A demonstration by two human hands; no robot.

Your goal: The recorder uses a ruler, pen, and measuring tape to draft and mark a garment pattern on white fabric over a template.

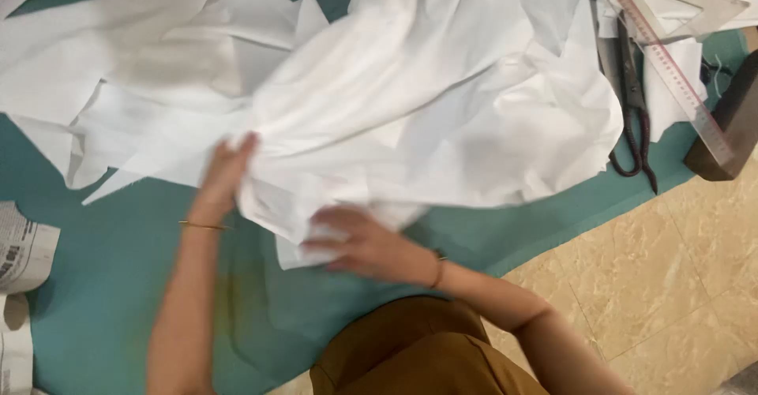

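Left hand (225,170): I had it pinching the white cloth's (410,103) edge.
Right hand (359,245): I laid it flat, fingers spread, on the cloth's corner.
Nearby: scissors (632,103), ruler (667,63).

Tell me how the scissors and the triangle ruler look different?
The scissors are dark metal with dark reddish looped handles; the triangle ruler is pale and see-through with a hollow middle. The scissors are long and thin and lie straight on the teal mat; the triangle ruler is wide and flat and rests on white fabric. Both lie untouched, far from the hands.
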